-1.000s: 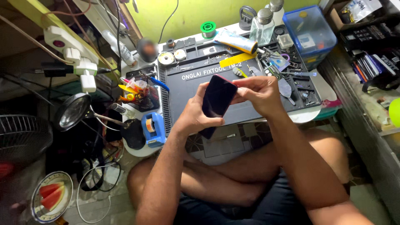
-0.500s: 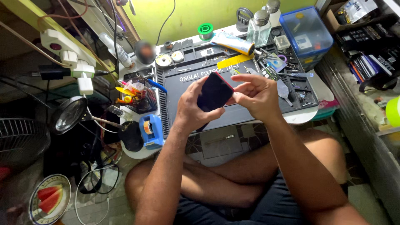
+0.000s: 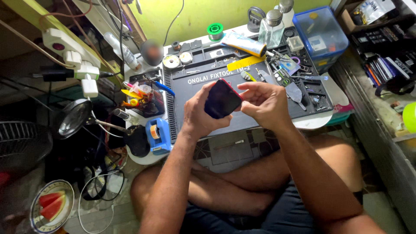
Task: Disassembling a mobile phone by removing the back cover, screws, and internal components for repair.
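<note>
You sit cross-legged at a low white surface [image 3: 318,122] against a yellow-green wall, with a dark grey silicone repair mat [image 3: 190,93] covering most of it. At the mat's far edge lie a green spool of solder wire [image 3: 215,30], a clear glass bottle with a metal cap [image 3: 272,29] and a blue translucent plastic box [image 3: 321,32]. A blue tape dispenser [image 3: 158,135] sits at the surface's near left corner, and a round magnifier lamp on a bent arm [image 3: 74,118] hangs off to the left. Down on the floor at lower left there is a plate with red watermelon slices [image 3: 51,208].

Your left hand [image 3: 200,113] holds a dark smartphone with a red frame [image 3: 222,99] just above the mat's near edge, its dark face tilted up towards you. That grip is clamped on the phone, thumb along its left side and fingers curled underneath. Your right hand [image 3: 265,104] is loosely curled just beside the phone, fingertips touching its right edge; its grip is only partly drawn together and holds nothing else that shows.
</note>
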